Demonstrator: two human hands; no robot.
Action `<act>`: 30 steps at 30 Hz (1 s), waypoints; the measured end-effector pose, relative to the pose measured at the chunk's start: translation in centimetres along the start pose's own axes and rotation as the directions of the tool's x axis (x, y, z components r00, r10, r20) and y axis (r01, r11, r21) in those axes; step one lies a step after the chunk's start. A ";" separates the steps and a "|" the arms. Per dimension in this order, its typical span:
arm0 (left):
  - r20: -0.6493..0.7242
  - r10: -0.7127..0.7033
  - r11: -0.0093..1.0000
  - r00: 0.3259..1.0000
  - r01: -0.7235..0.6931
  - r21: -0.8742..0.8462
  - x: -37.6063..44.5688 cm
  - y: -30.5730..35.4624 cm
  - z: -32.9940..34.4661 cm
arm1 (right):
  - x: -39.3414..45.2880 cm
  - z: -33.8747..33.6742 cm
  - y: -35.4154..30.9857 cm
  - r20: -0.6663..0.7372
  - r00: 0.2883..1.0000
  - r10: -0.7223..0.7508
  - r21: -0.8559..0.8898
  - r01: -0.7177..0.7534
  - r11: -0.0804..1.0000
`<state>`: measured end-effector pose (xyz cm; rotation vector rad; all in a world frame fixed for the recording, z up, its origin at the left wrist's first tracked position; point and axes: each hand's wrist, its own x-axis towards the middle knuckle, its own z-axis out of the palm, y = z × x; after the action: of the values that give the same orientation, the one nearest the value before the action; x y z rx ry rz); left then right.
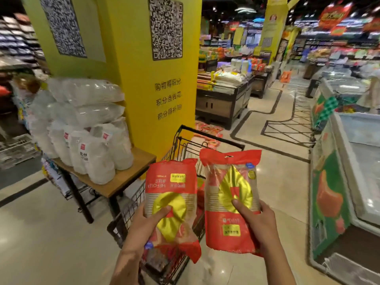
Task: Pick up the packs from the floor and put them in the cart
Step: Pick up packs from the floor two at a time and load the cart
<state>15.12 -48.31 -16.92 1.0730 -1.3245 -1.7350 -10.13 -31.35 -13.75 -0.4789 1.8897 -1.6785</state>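
You hold one pack in each hand, both raised over the cart (185, 147). Left hand (148, 221) grips the left pack (170, 190) at its lower half, thumb across the gold disc, fingers hidden behind. Right hand (255, 217) grips the right pack (230, 194) the same way, thumb on the gold, fingers wrapped round the far edge. Both grasps look firm; neither hand is loose.

Left pack is upside down (its print reads inverted) and tilts toward you, its bottom flap hanging over the basket. Right pack stands upright, hang-hole on top.

Both forearms reach forward and slightly inward, wrists bent up so the pack faces turn toward you.

The step, as I judge it: lower the packs into the basket. Bring them down between the wire walls before letting go; don't drop from this height, the film looks thin and the contents may crush. Lay them flat, one beside the other. More red packs seem to lie on the floor (207, 130) beyond the cart, by the pillar (156, 58), so leave room.
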 end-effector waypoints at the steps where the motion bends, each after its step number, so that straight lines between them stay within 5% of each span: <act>1: -0.046 0.003 1.000 0.999 -0.003 -0.002 1.3 -0.2 0.7 | 2.5 0.1 0.0 0.032 0.999 0.011 -0.008 -0.011 1.000; 8: -0.228 0.004 1.000 0.974 -0.006 -0.009 7.1 0.0 4.9 | 16.6 1.9 -1.0 0.237 0.971 0.034 -0.099 -0.011 0.995; 14: -0.453 -0.097 0.993 0.886 0.056 -0.103 11.3 -2.3 4.7 | 26.8 7.7 -0.1 0.441 0.894 0.079 -0.222 0.024 0.975; 30: -0.605 -0.500 0.864 0.620 0.308 -0.399 22.0 -17.5 2.9 | 41.6 21.9 16.0 0.527 0.714 0.461 -0.693 0.047 0.720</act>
<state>2.56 -62.48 -37.84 1.7411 -0.3674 -1.4819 -27.33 -71.13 -37.87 -0.9442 1.8001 -0.4538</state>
